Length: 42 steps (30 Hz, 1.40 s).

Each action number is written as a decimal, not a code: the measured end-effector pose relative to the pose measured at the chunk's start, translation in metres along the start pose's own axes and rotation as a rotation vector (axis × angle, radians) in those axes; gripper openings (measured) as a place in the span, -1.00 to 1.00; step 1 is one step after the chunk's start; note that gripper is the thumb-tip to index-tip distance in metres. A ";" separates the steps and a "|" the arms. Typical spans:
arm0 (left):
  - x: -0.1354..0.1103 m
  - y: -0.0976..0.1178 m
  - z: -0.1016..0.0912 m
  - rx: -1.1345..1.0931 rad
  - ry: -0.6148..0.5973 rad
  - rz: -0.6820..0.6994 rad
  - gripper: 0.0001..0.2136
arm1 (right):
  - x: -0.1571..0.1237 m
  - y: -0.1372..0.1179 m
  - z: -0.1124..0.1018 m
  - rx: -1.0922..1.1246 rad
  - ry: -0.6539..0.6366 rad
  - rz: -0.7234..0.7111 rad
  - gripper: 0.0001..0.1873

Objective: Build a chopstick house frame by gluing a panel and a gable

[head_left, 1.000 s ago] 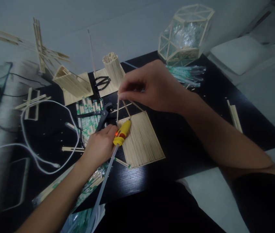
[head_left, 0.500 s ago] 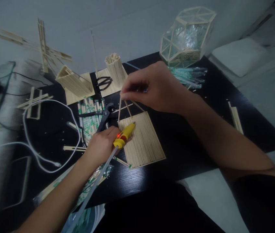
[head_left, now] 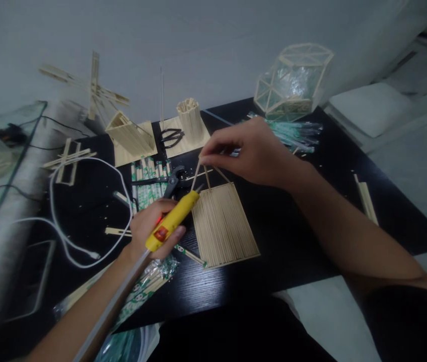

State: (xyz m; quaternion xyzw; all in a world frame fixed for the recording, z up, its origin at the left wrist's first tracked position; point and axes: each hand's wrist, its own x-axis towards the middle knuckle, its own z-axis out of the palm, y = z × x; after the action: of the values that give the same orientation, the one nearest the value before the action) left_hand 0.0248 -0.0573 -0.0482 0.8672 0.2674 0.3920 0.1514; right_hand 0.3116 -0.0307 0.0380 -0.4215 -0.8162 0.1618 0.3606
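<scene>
My left hand (head_left: 146,227) is wrapped round a yellow glue gun (head_left: 175,217), with a long translucent glue stick (head_left: 117,296) running out of its back end. The nozzle points up and right, close to the far left corner of a flat panel (head_left: 225,229) made of pale wooden sticks laid side by side. Three thin wooden sticks (head_left: 207,177) rise from the panel's far edge and lean together at the top. There, the thumb and fingers of my right hand (head_left: 253,153) pinch their meeting point, partly hiding it.
Black pliers (head_left: 175,180) lie across wrapped chopsticks (head_left: 148,186) on the black table (head_left: 285,241). Behind stand a stick windmill (head_left: 130,136), a stick cup (head_left: 190,120) with scissors (head_left: 171,138) beside it, and a many-sided frame (head_left: 292,83). A white cable (head_left: 56,221) loops at left.
My left hand has turned the glue gun and brought its nozzle up and left, from over the panel to its far left corner. My right hand keeps its pinch. The view has shifted slightly.
</scene>
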 end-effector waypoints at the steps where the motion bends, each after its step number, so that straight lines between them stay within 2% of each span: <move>1: -0.003 -0.002 0.000 -0.026 0.054 -0.034 -0.75 | 0.000 0.000 0.000 0.005 -0.002 -0.001 -0.89; 3: -0.006 -0.004 0.000 -0.067 0.132 -0.094 -0.74 | 0.000 0.001 0.000 0.008 -0.007 0.002 -0.88; 5: -0.006 -0.004 -0.001 -0.084 0.124 -0.091 -0.75 | 0.000 0.001 0.000 0.005 -0.012 0.004 -0.88; 11: 0.005 0.002 -0.004 0.000 -0.142 0.009 -0.78 | 0.000 0.000 0.000 0.015 -0.008 0.012 -0.89; 16: 0.007 -0.002 0.003 0.137 -0.393 0.014 -0.85 | 0.000 -0.001 0.000 0.002 -0.012 0.036 -0.89; 18: 0.005 -0.006 0.005 0.174 -0.438 0.014 -0.83 | 0.000 -0.001 0.000 0.003 -0.015 0.037 -0.89; 21: 0.002 -0.010 0.007 0.186 -0.442 -0.003 -0.80 | 0.000 0.000 0.000 0.009 -0.012 0.031 -0.88; 28: 0.001 -0.013 0.010 0.299 -0.431 -0.044 -0.88 | 0.001 -0.002 -0.002 -0.006 -0.017 0.037 -0.88; 34: 0.002 -0.014 0.012 0.270 -0.444 -0.090 -0.87 | 0.001 -0.003 -0.002 0.000 -0.028 0.056 -0.88; 42: -0.003 -0.019 0.016 0.338 -0.473 -0.082 -0.86 | 0.001 -0.004 -0.003 -0.008 -0.017 0.039 -0.88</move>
State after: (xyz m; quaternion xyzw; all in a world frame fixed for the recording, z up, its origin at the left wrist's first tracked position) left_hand 0.0293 -0.0447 -0.0692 0.9359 0.3209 0.1226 0.0784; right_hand 0.3112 -0.0322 0.0424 -0.4373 -0.8115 0.1690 0.3487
